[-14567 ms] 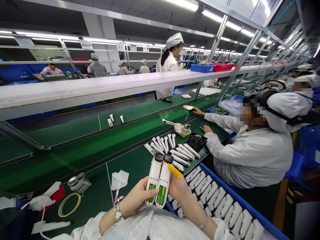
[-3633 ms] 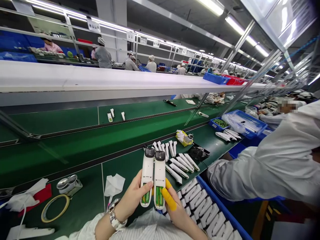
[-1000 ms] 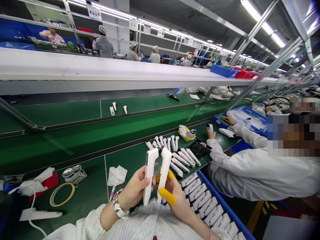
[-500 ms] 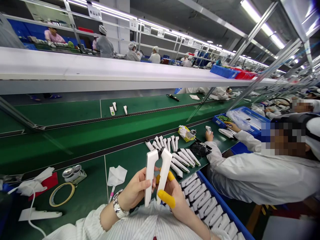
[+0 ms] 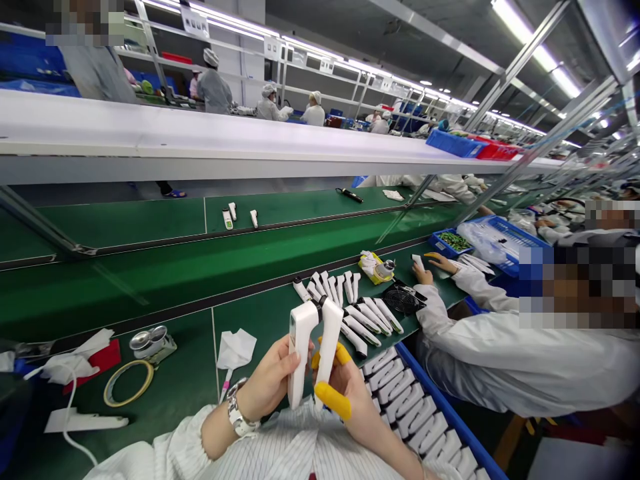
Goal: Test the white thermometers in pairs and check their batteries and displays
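Note:
My left hand (image 5: pixel 273 373) is closed around a white infrared thermometer (image 5: pixel 300 353), its dark tip pointing up and right. Yellow finger covers show on my right hand (image 5: pixel 345 390), whose fingers grip a second white thermometer (image 5: pixel 329 347). The two thermometers stand nearly upright side by side, their heads close together; whether they touch I cannot tell. Just beyond my hands, several more thermometers (image 5: pixel 373 317) lie in rows on the green bench (image 5: pixel 190 373). To the right of my right hand, a blue crate (image 5: pixel 450 407) holds rows of white thermometers.
Left on the bench are a tape roll (image 5: pixel 129 383), a metal-topped dispenser (image 5: pixel 153 343), a white cloth (image 5: pixel 236 348) and a white cable (image 5: pixel 75 400). A co-worker (image 5: pixel 500 353) sits at right, by a black cable coil (image 5: pixel 403 297) and a yellow basket (image 5: pixel 375 267). A white shelf (image 5: pixel 250 147) spans ahead.
The thermometer in my left hand has turned slightly, showing more of its side face. The co-worker's far hand has moved off the small blue tray. Another person has entered at upper left.

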`<state>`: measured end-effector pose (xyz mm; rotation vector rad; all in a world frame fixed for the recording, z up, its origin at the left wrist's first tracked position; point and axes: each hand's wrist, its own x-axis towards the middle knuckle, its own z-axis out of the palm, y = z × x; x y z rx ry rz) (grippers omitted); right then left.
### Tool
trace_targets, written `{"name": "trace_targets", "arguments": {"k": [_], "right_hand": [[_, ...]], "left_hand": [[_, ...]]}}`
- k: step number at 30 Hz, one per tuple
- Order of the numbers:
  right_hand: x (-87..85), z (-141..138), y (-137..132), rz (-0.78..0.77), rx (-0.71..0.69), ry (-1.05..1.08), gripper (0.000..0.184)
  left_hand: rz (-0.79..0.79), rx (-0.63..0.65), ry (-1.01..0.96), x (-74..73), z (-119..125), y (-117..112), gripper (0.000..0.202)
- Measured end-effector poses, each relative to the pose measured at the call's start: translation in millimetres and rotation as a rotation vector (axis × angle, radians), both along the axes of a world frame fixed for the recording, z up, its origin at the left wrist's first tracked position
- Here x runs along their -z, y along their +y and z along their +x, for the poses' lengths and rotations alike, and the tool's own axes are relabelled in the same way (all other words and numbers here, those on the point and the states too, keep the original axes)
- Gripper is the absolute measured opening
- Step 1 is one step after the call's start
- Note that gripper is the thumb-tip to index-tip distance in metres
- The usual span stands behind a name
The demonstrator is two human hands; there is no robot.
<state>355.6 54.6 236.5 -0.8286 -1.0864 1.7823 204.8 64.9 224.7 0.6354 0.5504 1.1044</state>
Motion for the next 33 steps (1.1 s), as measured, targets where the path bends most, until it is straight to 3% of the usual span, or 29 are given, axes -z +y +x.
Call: {"name": "trace_targets", "arguments": {"k": [2, 6, 10, 13, 16, 19, 22, 25, 28, 33], "right_hand": [[-0.8, -1.8, -0.3, -0.007, -0.036, -0.023, 0.048], [-6.1, -3.3, -0.4, 0.007, -0.145, -0.113, 0.045], [-19.0, 11.1, 7.5, 0.245, -0.186, -0.337, 0.025], [-34.6, 29.9, 16.6, 0.575, 0.088, -0.563, 0.023], [-57.0, 37.6, 20.8, 0.824, 0.4, -0.665, 0.038], [-82.1, 26.8, 20.3, 0.996, 0.373, -0.717, 0.052], [-98.8, 10.6, 19.4, 1.043, 0.249, -0.842, 0.056], [-102.6, 2.7, 18.6, 0.976, 0.187, -0.906, 0.051], [-101.0, 2.6, 18.0, 0.922, 0.184, -0.863, 0.046], [-101.0, 6.0, 18.7, 0.968, 0.176, -0.835, 0.032]], "left_hand": [[0.016, -0.021, 0.021, -2.0, -0.7, -0.2, 0.033], [0.075, 0.09, -0.039, -9.9, -3.2, 1.5, 0.037], [0.084, 0.136, -0.174, -25.9, -5.9, 3.1, 0.035], [0.05, 0.166, -0.264, -41.4, -6.1, 1.1, 0.031], [0.011, 0.259, -0.312, -54.4, -3.2, -3.2, 0.031], [0.014, 0.317, -0.297, -58.9, 1.0, -9.0, 0.036], [-0.035, 0.316, -0.248, -56.1, 3.5, -15.9, 0.05], [-0.109, 0.293, -0.199, -52.0, 3.7, -21.8, 0.062], [-0.117, 0.274, -0.173, -50.7, 3.0, -24.4, 0.059], [-0.045, 0.311, -0.127, -53.0, 1.9, -22.4, 0.048]]}}
